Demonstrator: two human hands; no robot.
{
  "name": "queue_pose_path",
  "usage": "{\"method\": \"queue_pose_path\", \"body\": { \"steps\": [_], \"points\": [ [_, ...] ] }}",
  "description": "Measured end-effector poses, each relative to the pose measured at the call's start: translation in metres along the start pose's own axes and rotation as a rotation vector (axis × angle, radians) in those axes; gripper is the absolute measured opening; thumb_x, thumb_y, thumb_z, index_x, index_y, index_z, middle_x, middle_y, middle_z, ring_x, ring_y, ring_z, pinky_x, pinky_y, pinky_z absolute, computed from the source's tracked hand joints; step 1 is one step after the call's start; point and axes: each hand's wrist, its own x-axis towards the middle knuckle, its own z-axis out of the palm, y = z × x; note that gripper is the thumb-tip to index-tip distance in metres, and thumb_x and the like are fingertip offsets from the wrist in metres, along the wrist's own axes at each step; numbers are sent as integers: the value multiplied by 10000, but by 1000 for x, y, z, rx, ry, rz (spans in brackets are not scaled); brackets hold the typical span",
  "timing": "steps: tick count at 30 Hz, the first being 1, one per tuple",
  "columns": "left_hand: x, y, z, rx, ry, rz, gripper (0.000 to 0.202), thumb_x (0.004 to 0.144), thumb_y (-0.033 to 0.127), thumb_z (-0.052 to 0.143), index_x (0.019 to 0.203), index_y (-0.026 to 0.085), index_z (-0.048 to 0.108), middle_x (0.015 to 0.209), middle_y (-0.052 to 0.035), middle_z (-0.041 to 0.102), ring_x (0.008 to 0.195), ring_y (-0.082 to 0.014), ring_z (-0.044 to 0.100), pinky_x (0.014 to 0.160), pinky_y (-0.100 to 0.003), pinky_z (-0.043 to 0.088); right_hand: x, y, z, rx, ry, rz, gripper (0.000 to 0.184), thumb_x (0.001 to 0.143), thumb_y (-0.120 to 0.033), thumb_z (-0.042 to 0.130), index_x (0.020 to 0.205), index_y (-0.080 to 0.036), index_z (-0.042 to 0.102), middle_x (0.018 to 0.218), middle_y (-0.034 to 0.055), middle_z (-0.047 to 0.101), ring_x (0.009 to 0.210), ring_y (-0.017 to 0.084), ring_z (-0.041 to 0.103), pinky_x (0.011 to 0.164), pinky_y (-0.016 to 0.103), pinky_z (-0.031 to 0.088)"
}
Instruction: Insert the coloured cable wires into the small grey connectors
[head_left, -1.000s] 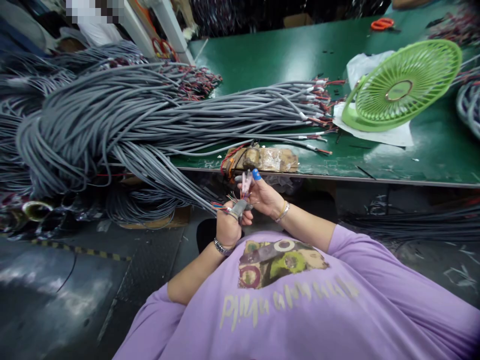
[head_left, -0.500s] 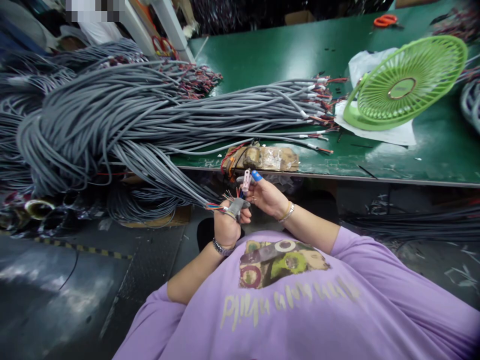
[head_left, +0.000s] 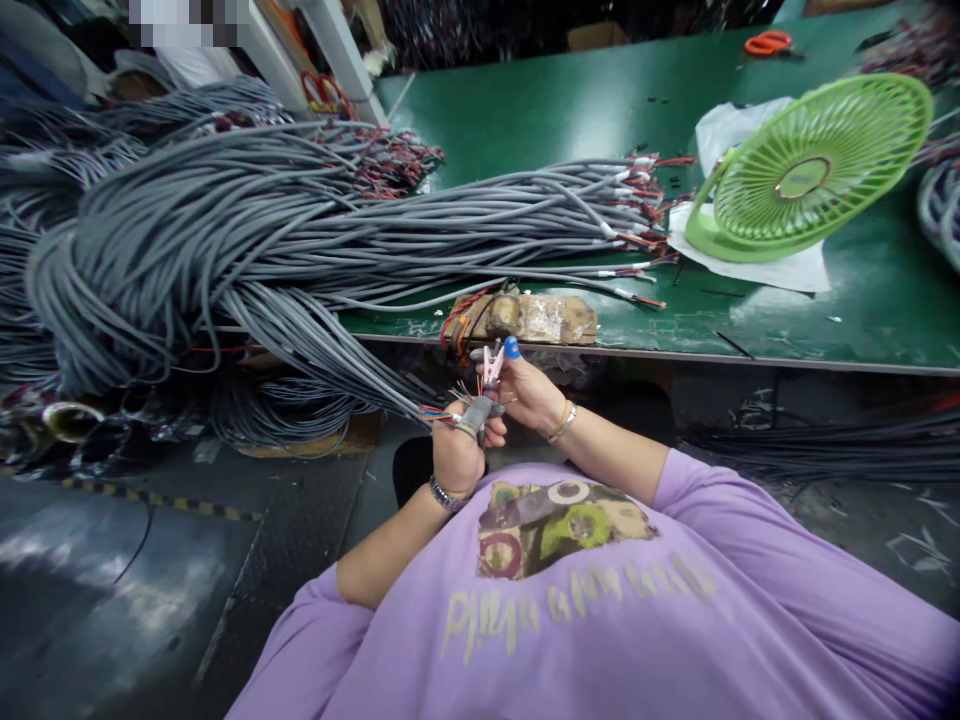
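- Bench [head_left: 525, 110]: green, across top of view.
- Cables [head_left: 450, 230]: big grey heap on L part of bench, bent over at far L; most stripped ends point R. 1 bunch slopes off front edge twd the person.
- Fan [head_left: 802, 180]: green, tilted, R side of bench, on white sheet [head_left: 806, 270].
- Block [head_left: 562, 318]: brown, by front edge, next to cables.
- L hand [head_left: 456, 452]: closed round the bunch's end, just off bench edge, w/ grey wrap [head_left: 474, 415] at thumb.
- R hand [head_left: 534, 395]: part curled, fingertips pinching the tool, close by L hand.
- Scissors [head_left: 768, 43]: orange handles, far R on bench.
- Tool [head_left: 491, 365]: pink, 2 arms spread, above wires [head_left: 435, 412], which are multi-col. & poke out both sides of L fist; can't tell if touching.
- Cap [head_left: 511, 347]: blue, on R thumb.
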Motion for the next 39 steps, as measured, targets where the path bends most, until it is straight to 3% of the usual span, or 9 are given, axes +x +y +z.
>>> {"method": "queue_pose_path", "body": {
  "steps": [8,16,21,25,31,39],
  "points": [
    [3,-9,-3,-6,-12,-15,329,736,469,686,704,151,607,515,7,625,371,-78,537,370,-167,393,2,-2,6,121,7,42,445,801,-603,635,754,-161,622,607,-16,602,503,86,504,481,207,432],
    [-2,-6,-6,-39,-24,37,328,748,462,687,690,148,614,507,2,630,364,-78,534,367,-165,398,-4,-2,1,107,-64,79,496,855,-650,521,825,-173,652,697,13,639,531,89,502,475,197,402],
    [-6,-4,-11,-37,10,96,284,776,428,669,723,153,626,542,8,647,382,-77,550,371,-165,394,-10,-10,-1,73,-138,110,349,911,-469,530,882,-154,678,774,22,658,581,85,524,511,197,406],
    [-3,-6,-12,12,15,154,302,788,444,654,713,154,615,558,-2,658,389,-84,563,372,-170,391,-11,-8,-4,-19,-128,3,203,853,-339,625,885,-147,682,739,2,621,587,75,493,512,191,373],
    [2,-14,-15,143,1,264,274,815,429,628,778,158,644,593,-10,675,416,-97,588,393,-180,426,-6,-1,-9,-170,-67,-171,435,767,-577,677,735,-145,633,662,1,575,579,85,479,523,210,373],
    [13,-19,-28,486,-2,483,172,841,319,597,793,170,666,619,0,671,482,-106,615,499,-208,492,3,-1,-2,25,-99,0,409,781,-557,689,792,-151,642,702,1,618,527,62,418,488,200,335]
  ]
}}
